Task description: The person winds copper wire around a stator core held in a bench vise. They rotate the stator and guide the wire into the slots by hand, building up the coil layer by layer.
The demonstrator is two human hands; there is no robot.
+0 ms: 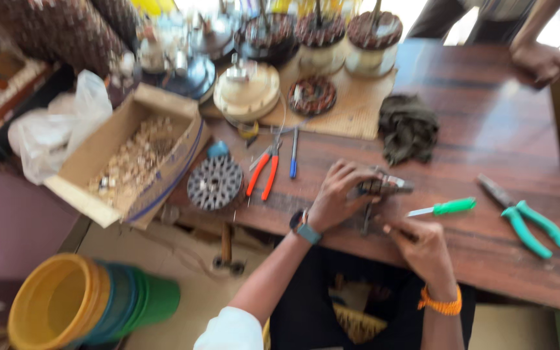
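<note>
Head camera looks down on a wooden desk (487, 129). Near its front edge, the left hand (338, 194) is clenched around a small metal part (384, 186), pinning it to the desk. Just beside it, the right hand (426, 249) grasps a thin dark tool (400, 231) at the front edge. A green-handled screwdriver (445, 208) lies just right of the part, green pliers (526, 217) toward the right edge, orange pliers (264, 170) and a round slotted metal core (214, 183) to the left.

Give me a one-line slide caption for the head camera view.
Left hand steadies a small metal part on a wooden table while the right hand works beside it.
</note>
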